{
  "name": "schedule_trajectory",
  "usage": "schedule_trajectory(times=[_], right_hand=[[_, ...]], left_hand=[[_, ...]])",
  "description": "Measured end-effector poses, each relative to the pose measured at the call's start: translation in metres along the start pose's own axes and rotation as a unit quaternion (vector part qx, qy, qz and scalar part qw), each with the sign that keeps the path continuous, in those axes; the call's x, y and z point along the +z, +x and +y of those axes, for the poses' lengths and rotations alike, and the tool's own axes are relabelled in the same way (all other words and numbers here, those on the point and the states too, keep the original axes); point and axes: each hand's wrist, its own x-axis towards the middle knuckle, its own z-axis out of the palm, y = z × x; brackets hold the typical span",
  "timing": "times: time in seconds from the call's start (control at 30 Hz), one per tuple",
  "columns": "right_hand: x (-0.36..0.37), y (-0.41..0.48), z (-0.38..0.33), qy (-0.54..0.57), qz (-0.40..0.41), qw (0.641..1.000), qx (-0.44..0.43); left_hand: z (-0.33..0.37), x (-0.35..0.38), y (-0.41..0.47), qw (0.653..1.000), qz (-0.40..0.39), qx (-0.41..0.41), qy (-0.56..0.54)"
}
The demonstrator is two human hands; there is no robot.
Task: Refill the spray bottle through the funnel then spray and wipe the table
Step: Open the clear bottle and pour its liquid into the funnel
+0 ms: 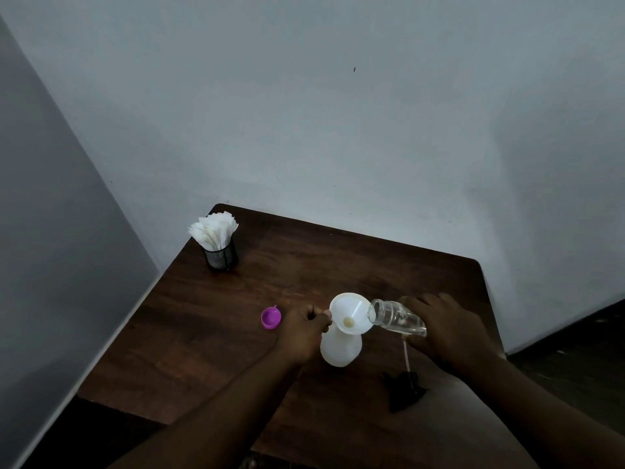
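A white spray bottle body (341,348) stands on the dark wooden table (304,265) with a white funnel (351,311) set in its neck. My left hand (302,333) pinches the funnel's left rim. My right hand (449,330) grips a clear bottle (397,316), tilted on its side with its open mouth over the funnel's right edge; clear liquid lies inside it. The black spray head (402,389) with its pale dip tube lies on the table under my right forearm.
A purple cap (271,317) lies on the table left of my left hand. A black mesh cup (221,255) full of white paper napkins stands at the far left corner. Walls close the table in behind and to the left.
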Motion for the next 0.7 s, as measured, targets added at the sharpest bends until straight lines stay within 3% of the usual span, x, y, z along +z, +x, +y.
schedule_trajectory(times=[0.53,0.7], right_hand=[[0.004,0.000,0.004,0.007,0.024,1.000,-0.002],[0.020,0.000,0.010,0.141,0.011,0.990,0.022]], left_hand=[[-0.001,0.000,0.002,1.000,0.003,0.003,-0.003],[-0.002,-0.002,0.002,1.000,-0.001,0.008,-0.002]])
